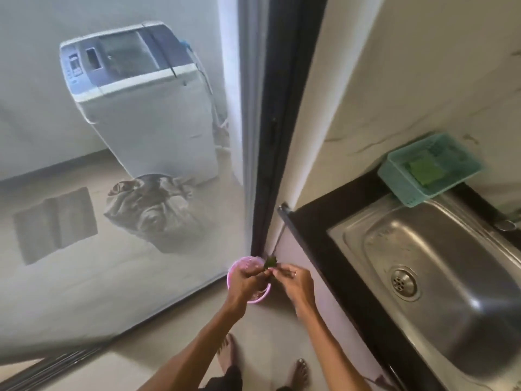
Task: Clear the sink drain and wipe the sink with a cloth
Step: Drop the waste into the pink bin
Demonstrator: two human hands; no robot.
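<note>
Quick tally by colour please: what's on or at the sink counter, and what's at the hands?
Teal: 1, the teal plastic slotted basket at the counter's back corner.
Green: 2, the green sponge pad in that basket and the small dark green scrap pinched between both hands.
Pink: 1, the round pink plastic bin under the hands.
Silver: 1, the stainless steel sink.
Total: 5.
</note>
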